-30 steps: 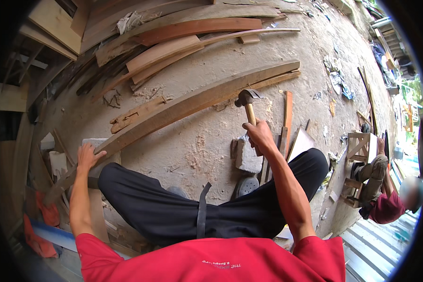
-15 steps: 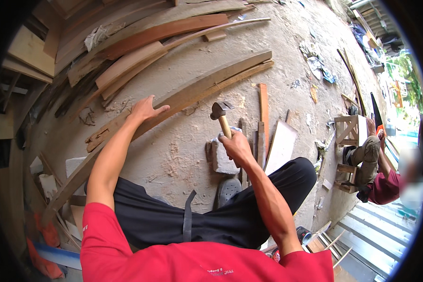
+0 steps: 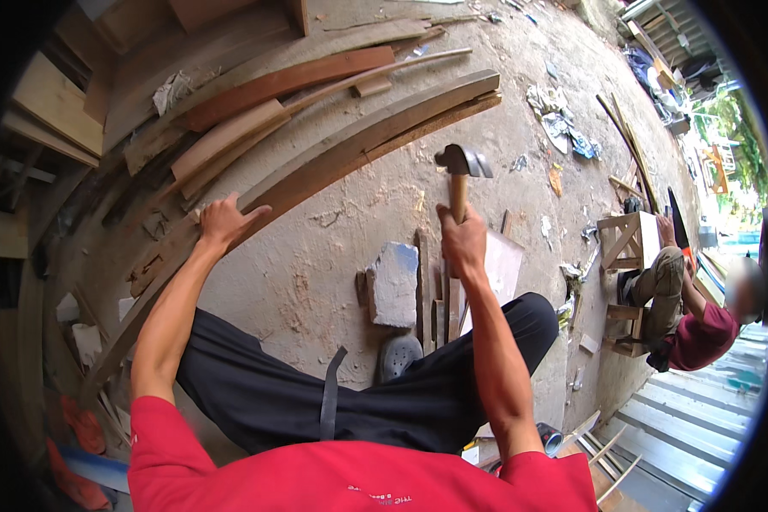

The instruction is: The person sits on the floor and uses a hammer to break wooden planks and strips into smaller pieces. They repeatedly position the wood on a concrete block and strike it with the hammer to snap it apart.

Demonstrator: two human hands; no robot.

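Note:
A long, curved wooden beam (image 3: 341, 158) slants across the ground in front of me, a split running along its far end. Near its middle my left hand (image 3: 225, 224) grips it, fingers over the far edge and thumb stretched along the near side. My right hand (image 3: 463, 245) is wrapped around the wooden handle of a claw hammer (image 3: 466, 160). The hammer is upright, its dark metal head apart from the beam. Below and left of that hand lies a pale concrete block (image 3: 394, 286).
More curved boards (image 3: 290, 85) lie beyond the beam. Narrow wood strips (image 3: 427, 290) lie beside the block. At the right, a co-worker (image 3: 695, 333) holds a handsaw (image 3: 679, 218) by a wooden stand (image 3: 627, 239). Crumpled wrappers (image 3: 563, 128) litter the ground.
The hammer has moved right and up, its head now more upright. My left hand has slid left and closed on the beam. The beam's far end has shifted slightly away.

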